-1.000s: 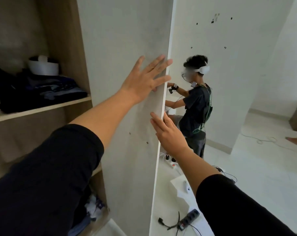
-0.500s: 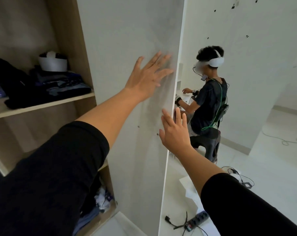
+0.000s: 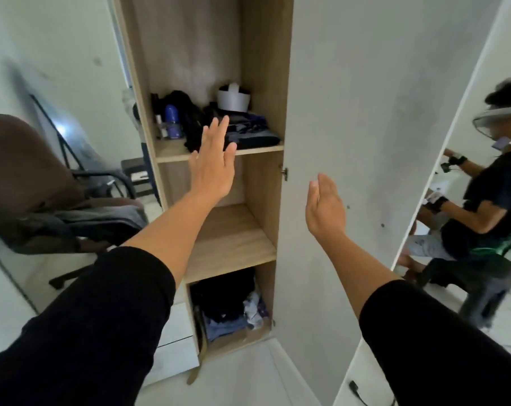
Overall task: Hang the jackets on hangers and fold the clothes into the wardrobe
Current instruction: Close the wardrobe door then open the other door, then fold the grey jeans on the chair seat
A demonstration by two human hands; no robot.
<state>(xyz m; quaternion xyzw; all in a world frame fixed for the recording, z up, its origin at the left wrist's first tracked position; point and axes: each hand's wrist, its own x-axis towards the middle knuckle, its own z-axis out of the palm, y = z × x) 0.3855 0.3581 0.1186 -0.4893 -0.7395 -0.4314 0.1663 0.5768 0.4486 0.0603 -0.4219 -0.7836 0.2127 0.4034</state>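
left hand (image 3: 213, 168) spread | right hand (image 3: 326, 209) spread | wardrobe door (image 3: 365, 112) ajar | chair (image 3: 28, 183) left

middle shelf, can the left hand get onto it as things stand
Probably yes: the door stands swung open, the middle shelf is bare, and the open left hand hangs just in front of it.

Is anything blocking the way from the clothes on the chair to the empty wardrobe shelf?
Nothing visible does. The wardrobe door is swung open to the right, and the middle shelf is bare. Both the left hand and right hand are open and empty. The clothes lie on the chair, left of the wardrobe.
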